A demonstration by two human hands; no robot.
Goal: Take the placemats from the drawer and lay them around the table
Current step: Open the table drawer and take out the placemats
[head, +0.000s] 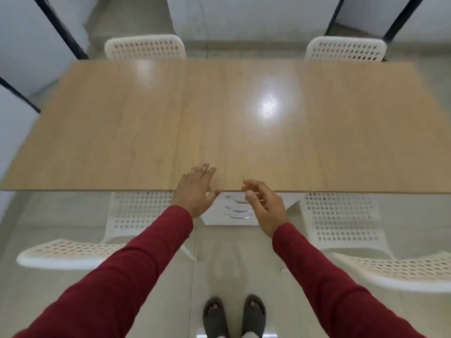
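A long light-wood table (122, 123) fills the middle of the view, its top bare. Under its near edge stands a white drawer unit (234, 219) with three curved metal handles, all drawers shut. My left hand (196, 189) hovers flat over the table's near edge, fingers spread, holding nothing. My right hand (264, 206) hangs just in front of the drawer unit's top handle, fingers loosely curled and apart, nothing in it. No placemats are in sight.
Two white perforated chairs (341, 215) are tucked under the near side, left chair (136, 213) and right. Two more chairs (145, 47) stand at the far side. Pale tiled floor (219, 264) lies under my slippered feet. Dark window frames rise behind.
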